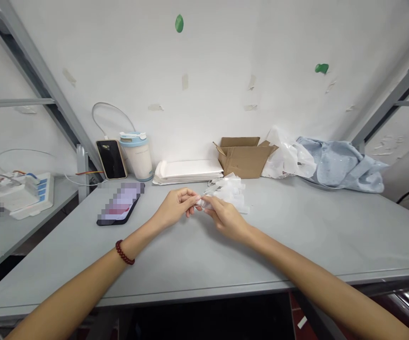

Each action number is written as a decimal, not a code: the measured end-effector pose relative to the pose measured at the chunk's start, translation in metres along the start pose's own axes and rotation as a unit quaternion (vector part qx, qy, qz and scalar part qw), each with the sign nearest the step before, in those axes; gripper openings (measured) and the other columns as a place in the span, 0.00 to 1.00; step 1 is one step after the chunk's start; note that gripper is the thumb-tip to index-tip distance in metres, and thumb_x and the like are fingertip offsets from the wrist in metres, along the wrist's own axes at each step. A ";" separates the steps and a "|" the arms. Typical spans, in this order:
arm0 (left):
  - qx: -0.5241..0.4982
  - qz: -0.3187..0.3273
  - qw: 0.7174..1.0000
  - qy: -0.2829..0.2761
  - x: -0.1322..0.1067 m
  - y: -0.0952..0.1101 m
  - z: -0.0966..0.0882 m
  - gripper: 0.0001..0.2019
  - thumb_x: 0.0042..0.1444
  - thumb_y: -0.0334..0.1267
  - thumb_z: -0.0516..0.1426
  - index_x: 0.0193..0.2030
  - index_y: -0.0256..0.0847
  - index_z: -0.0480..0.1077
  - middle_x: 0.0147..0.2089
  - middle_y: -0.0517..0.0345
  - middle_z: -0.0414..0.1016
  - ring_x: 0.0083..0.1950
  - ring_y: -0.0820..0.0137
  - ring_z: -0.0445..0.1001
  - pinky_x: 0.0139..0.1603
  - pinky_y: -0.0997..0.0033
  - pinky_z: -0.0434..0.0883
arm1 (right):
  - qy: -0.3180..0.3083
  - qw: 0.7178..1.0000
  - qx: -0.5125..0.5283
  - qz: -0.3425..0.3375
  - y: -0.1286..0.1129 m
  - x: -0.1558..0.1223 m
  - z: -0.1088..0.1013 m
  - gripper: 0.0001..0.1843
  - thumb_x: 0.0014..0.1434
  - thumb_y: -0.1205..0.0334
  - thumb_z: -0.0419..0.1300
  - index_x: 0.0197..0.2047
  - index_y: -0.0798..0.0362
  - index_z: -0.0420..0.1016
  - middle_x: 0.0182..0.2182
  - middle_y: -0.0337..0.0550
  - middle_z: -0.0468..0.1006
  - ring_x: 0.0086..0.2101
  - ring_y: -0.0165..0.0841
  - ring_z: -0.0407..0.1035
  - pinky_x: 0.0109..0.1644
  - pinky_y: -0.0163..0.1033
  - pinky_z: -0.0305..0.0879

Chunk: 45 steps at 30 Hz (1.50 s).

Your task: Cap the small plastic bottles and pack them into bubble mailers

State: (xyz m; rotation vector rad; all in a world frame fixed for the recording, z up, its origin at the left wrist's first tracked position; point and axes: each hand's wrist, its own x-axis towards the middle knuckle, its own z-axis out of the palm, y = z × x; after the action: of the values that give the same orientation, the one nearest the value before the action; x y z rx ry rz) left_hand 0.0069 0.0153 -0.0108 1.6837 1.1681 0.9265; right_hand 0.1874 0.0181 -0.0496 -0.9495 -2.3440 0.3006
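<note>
Over the middle of the grey table, both hands meet around a small white piece (204, 203) whose kind I cannot make out. My left hand (176, 206) pinches its left end between thumb and fingers; a dark red beaded bracelet (123, 252) circles that wrist. On its other end, my right hand (227, 218) is closed with thumb and fingertips. The fingers cover much of the piece. Just behind the hands lies a loose pile of thin white, partly see-through strips (231, 191).
Along the wall stand a phone (112, 159), a cup (139, 158), stacked white packets (190, 171), an open cardboard box (245, 160), a white plastic bag (285, 156) and a light blue bag (342, 165). Another phone (121, 203) lies left of my hands. A power strip (34, 196) is far left.
</note>
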 end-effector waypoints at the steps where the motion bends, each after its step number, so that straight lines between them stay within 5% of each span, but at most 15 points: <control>1: 0.004 0.000 1.000 0.000 0.000 0.000 0.001 0.15 0.53 0.48 0.55 0.33 0.36 0.66 0.27 0.55 0.75 0.23 0.74 0.67 0.25 0.73 0.66 | -0.002 1.000 0.000 0.003 0.000 0.000 0.000 0.18 0.61 0.70 0.46 0.55 0.56 0.57 0.40 0.52 0.74 0.37 0.35 0.69 0.38 0.41 0.65; 7: 0.019 -0.005 1.000 -0.011 -0.002 -0.002 0.000 0.13 0.51 0.46 0.57 0.35 0.38 0.64 0.23 0.59 0.74 0.23 0.74 0.67 0.26 0.73 0.66 | -0.010 0.999 0.046 0.027 -0.003 -0.002 -0.002 0.20 0.61 0.69 0.47 0.56 0.56 0.54 0.43 0.53 0.74 0.40 0.36 0.70 0.40 0.41 0.64; 12: 0.043 0.003 0.999 -0.006 -0.003 0.000 -0.001 0.12 0.49 0.45 0.58 0.33 0.39 0.64 0.20 0.63 0.71 0.23 0.73 0.68 0.27 0.73 0.66 | 0.008 0.984 0.163 0.072 -0.006 -0.002 -0.006 0.17 0.60 0.66 0.49 0.53 0.55 0.56 0.34 0.45 0.75 0.34 0.32 0.68 0.38 0.39 0.62; 21: 0.040 0.024 0.999 -0.020 -0.007 0.003 -0.002 0.10 0.50 0.39 0.59 0.31 0.41 0.60 0.26 0.62 0.77 0.23 0.76 0.64 0.25 0.77 0.60 | -0.052 0.874 0.452 0.170 -0.008 0.003 -0.016 0.17 0.58 0.56 0.52 0.48 0.52 0.54 0.27 0.37 0.72 0.19 0.23 0.51 0.23 0.31 0.51; 30: 0.033 0.006 0.996 -0.080 -0.003 0.003 -0.007 0.14 0.52 0.47 0.56 0.33 0.36 0.72 0.31 0.55 0.77 0.27 0.73 0.68 0.30 0.74 0.68 | -0.018 0.942 0.317 0.111 -0.008 0.000 -0.016 0.16 0.61 0.59 0.49 0.51 0.53 0.55 0.29 0.39 0.73 0.24 0.25 0.58 0.28 0.32 0.55; 36: 0.021 -0.026 0.994 -0.106 -0.003 0.004 -0.004 0.21 0.54 0.53 0.52 0.27 0.34 0.71 0.28 0.53 0.72 0.23 0.75 0.65 0.20 0.76 0.65 | -0.005 0.967 0.242 0.078 -0.011 0.001 -0.021 0.15 0.62 0.62 0.47 0.52 0.54 0.54 0.29 0.40 0.72 0.26 0.27 0.61 0.32 0.34 0.57; 40: -0.024 -0.049 0.992 -0.116 -0.002 0.005 0.001 0.22 0.54 0.53 0.52 0.28 0.33 0.70 0.29 0.53 0.72 0.23 0.75 0.66 0.20 0.76 0.65 | -0.016 0.973 0.222 0.064 -0.010 0.001 -0.022 0.15 0.62 0.64 0.46 0.53 0.54 0.53 0.29 0.39 0.70 0.28 0.29 0.63 0.33 0.35 0.58; 45: 0.012 0.001 0.990 -0.138 -0.006 0.005 0.000 0.17 0.56 0.47 0.53 0.31 0.34 0.71 0.31 0.54 0.74 0.23 0.77 0.65 0.24 0.76 0.65 | -0.047 0.953 0.287 0.085 -0.009 0.001 -0.025 0.14 0.62 0.62 0.47 0.51 0.53 0.54 0.27 0.38 0.70 0.28 0.28 0.62 0.34 0.35 0.57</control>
State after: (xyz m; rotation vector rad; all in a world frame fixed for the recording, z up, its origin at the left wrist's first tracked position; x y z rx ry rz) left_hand 0.0066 0.0091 -0.0066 1.7690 0.9936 0.6561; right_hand 0.1969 0.0117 -0.0254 -0.8508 -2.0651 1.0505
